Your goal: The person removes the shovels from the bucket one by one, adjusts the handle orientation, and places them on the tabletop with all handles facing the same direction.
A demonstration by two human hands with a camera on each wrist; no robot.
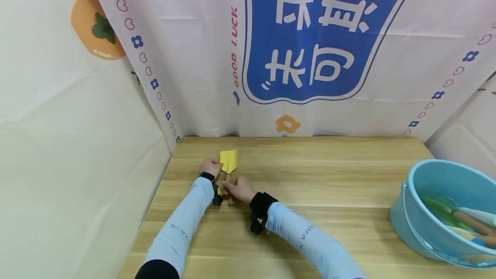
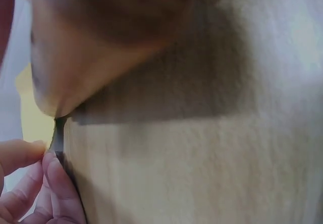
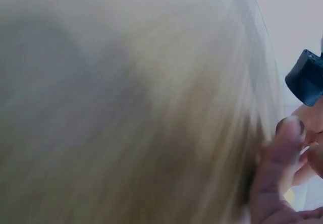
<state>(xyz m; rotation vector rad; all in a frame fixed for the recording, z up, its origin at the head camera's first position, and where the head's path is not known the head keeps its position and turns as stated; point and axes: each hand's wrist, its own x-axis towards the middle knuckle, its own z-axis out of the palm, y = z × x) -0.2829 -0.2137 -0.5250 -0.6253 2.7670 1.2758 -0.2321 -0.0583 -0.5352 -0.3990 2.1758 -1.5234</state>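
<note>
A toy shovel with a yellow blade (image 1: pixel 228 160) and a wooden handle (image 1: pixel 227 177) is held over the far left part of the table, blade pointing away. My left hand (image 1: pixel 211 166) pinches the blade's left edge between thumb and fingers. In the left wrist view, the yellow blade (image 2: pixel 36 115) shows right above the pinching fingertips (image 2: pixel 53 163). My right hand (image 1: pixel 241 190) grips the handle lower down, covering its end. The right wrist view catches that hand's fingers (image 3: pixel 275 176) at the right side, with the shovel mostly hidden.
On the right of the wooden table (image 1: pixel 317 175) stands a light blue bucket (image 1: pixel 420 223) with several toy tools inside, including a green shovel (image 1: pixel 438 210). A printed cloth (image 1: pixel 201 76) hangs behind the table's far edge, and a pale sheet (image 1: pixel 77 162) rises along the left.
</note>
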